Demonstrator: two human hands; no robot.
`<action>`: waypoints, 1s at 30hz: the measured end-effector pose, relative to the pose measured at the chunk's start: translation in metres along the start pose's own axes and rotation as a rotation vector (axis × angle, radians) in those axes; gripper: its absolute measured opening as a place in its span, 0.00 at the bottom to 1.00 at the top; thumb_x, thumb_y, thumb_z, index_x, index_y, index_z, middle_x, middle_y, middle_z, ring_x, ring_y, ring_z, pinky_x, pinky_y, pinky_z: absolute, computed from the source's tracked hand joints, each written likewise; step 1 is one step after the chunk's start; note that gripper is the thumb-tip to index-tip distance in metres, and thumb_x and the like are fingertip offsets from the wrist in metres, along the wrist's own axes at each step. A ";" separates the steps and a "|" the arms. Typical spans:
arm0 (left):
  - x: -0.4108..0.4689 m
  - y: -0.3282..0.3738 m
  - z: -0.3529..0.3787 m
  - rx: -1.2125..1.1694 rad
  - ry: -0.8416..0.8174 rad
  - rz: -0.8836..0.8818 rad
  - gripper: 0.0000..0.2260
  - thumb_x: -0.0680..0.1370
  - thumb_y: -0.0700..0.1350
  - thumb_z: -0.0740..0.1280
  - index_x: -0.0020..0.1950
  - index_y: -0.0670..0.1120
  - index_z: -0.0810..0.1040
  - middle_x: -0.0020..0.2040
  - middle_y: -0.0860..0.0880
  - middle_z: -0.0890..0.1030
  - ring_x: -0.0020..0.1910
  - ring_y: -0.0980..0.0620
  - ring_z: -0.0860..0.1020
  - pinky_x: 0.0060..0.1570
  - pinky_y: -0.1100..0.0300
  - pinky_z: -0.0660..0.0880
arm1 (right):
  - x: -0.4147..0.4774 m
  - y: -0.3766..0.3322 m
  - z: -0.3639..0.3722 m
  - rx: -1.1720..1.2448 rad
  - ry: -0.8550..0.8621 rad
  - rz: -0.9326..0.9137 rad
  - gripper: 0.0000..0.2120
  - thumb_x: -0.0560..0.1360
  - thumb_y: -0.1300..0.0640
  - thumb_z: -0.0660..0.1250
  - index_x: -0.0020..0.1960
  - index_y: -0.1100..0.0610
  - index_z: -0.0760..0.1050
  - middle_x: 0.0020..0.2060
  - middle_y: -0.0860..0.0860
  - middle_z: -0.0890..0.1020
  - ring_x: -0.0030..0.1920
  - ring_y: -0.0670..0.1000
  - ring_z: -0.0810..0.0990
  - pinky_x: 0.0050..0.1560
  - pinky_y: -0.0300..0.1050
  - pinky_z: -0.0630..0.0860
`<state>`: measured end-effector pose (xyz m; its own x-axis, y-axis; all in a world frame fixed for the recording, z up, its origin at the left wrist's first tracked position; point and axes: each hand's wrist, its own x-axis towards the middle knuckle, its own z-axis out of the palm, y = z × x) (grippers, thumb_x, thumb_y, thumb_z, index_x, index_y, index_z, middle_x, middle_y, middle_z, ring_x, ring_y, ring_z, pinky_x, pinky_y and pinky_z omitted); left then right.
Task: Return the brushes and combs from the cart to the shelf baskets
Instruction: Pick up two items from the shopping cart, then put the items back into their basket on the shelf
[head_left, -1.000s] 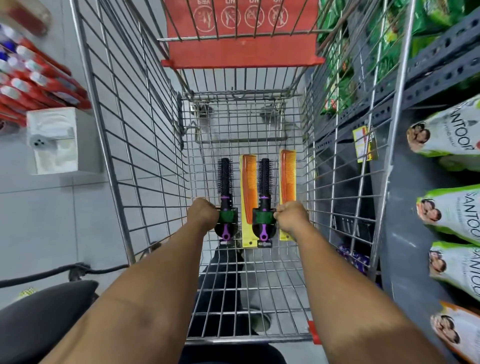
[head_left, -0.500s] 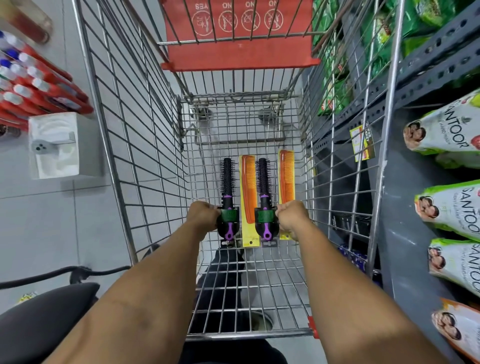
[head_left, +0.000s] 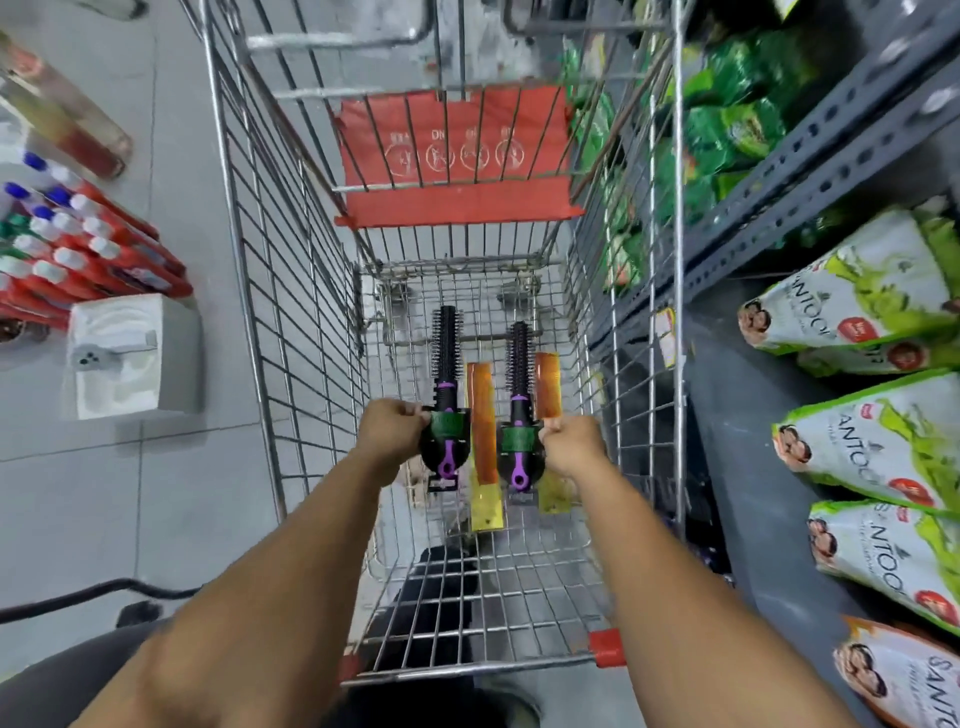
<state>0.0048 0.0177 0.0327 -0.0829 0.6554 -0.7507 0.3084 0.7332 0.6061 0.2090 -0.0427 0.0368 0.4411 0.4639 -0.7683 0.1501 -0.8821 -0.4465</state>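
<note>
We have lifted both brushes off the cart (head_left: 311, 332) floor: our left hand (head_left: 390, 431) grips the left brush (head_left: 445, 395), our right hand (head_left: 571, 446) the right brush (head_left: 519, 410); two orange combs (head_left: 483, 421) appear raised beside them.

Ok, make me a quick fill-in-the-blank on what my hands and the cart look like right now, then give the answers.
1. Each hand holds a round brush with a ____ handle: left hand, right hand.
2. The two combs are ____ in colour.
3. The folded child seat flap of the cart is ____.
4. The number of brushes in view is ____.

Missing words: purple; orange; red; two
</note>
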 end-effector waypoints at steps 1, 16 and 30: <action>-0.007 0.011 -0.001 -0.023 0.003 0.023 0.10 0.76 0.34 0.65 0.35 0.41 0.74 0.38 0.42 0.76 0.39 0.47 0.76 0.48 0.47 0.79 | -0.006 -0.006 -0.003 0.017 0.007 -0.028 0.09 0.76 0.63 0.62 0.46 0.57 0.81 0.46 0.50 0.80 0.49 0.55 0.79 0.50 0.42 0.73; -0.187 0.183 -0.057 -0.187 -0.225 0.482 0.09 0.77 0.33 0.64 0.37 0.39 0.73 0.30 0.45 0.75 0.27 0.54 0.75 0.27 0.66 0.76 | -0.163 -0.087 -0.127 0.404 0.051 -0.351 0.09 0.71 0.61 0.64 0.33 0.56 0.78 0.33 0.58 0.72 0.33 0.54 0.70 0.33 0.48 0.69; -0.353 0.237 -0.032 -0.129 -0.625 0.742 0.05 0.75 0.35 0.64 0.40 0.40 0.77 0.25 0.53 0.79 0.24 0.59 0.75 0.26 0.70 0.75 | -0.365 -0.041 -0.270 0.927 0.056 -0.650 0.10 0.78 0.68 0.60 0.43 0.59 0.76 0.34 0.53 0.80 0.30 0.48 0.79 0.32 0.41 0.79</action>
<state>0.0771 -0.0346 0.4496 0.6188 0.7713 -0.1489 -0.0292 0.2119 0.9768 0.2810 -0.1983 0.4599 0.5613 0.7872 -0.2554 -0.3380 -0.0637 -0.9390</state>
